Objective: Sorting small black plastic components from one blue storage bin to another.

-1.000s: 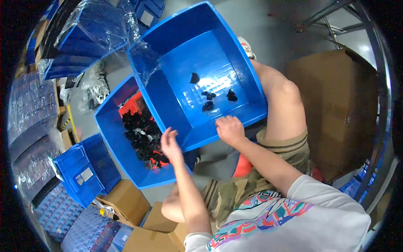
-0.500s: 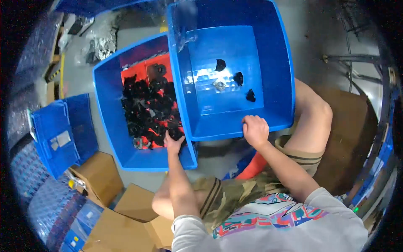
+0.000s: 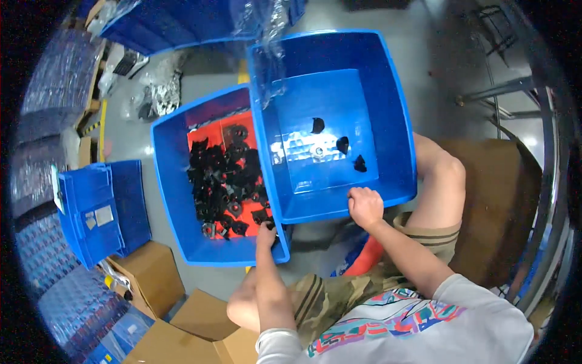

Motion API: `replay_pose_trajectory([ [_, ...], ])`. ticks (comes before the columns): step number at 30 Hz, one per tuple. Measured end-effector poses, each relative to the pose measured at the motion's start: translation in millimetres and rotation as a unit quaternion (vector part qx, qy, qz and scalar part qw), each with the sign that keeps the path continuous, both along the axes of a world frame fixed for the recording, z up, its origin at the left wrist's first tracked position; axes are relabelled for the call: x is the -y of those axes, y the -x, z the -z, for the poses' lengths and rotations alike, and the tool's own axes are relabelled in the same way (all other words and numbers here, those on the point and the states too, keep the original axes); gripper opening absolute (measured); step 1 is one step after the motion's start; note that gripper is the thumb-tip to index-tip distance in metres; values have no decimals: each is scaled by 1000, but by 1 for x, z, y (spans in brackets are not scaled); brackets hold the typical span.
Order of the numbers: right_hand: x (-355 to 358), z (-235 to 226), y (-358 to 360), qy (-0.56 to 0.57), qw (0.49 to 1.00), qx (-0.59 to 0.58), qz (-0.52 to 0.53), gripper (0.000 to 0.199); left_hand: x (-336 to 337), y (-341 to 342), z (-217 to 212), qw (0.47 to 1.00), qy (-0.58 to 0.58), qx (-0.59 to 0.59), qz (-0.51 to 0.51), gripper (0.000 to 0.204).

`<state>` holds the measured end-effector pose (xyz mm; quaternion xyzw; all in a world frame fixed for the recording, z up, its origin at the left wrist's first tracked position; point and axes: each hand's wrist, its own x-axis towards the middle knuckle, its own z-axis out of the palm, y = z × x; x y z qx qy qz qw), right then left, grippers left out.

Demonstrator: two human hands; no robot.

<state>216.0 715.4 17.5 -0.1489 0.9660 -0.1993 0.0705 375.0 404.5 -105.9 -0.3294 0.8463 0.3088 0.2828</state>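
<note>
A large blue bin [image 3: 388,97] is tilted over my lap, holding only a few small black parts [image 3: 342,144] on its floor. My right hand [image 3: 365,207] grips its near rim. Beside it on the left stands a second blue bin [image 3: 167,182] with an orange bottom, filled with several black plastic parts [image 3: 224,182]. My left hand [image 3: 265,233] rests at that bin's near right corner, fingers curled among the parts; I cannot see whether it holds one.
A smaller blue crate [image 3: 97,209] lies at the left. Brown cardboard boxes [image 3: 151,273] sit at lower left, another box [image 3: 503,206] at right. Bagged parts [image 3: 151,97] lie on the grey floor. A metal rack frame [image 3: 527,91] is at the far right.
The view has swung so both bins sit more central and upright. My left hand stayed at the parts bin's near corner; my right hand kept hold of the big bin's rim.
</note>
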Motion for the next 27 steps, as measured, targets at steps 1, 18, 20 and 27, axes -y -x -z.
replay_pose_trajectory([
  [1, -2, 2, 0, -1, 1000, 3, -3, 2, 1, 4, -2, 995, -48, -29, -78, 40],
  [18, -11, 10, -5, 89, 994, -46, 44, 9, -22, 35, -135, 983, -141, -102, -53, 59],
  [20, -9, 8, -4, 79, 996, -24, 30, 6, -6, 33, -140, 948, -185, -194, -170, 58],
  [27, 3, 5, -5, 58, 998, -23, -11, 5, -93, 134, -187, 913, -138, -364, -121, 53],
])
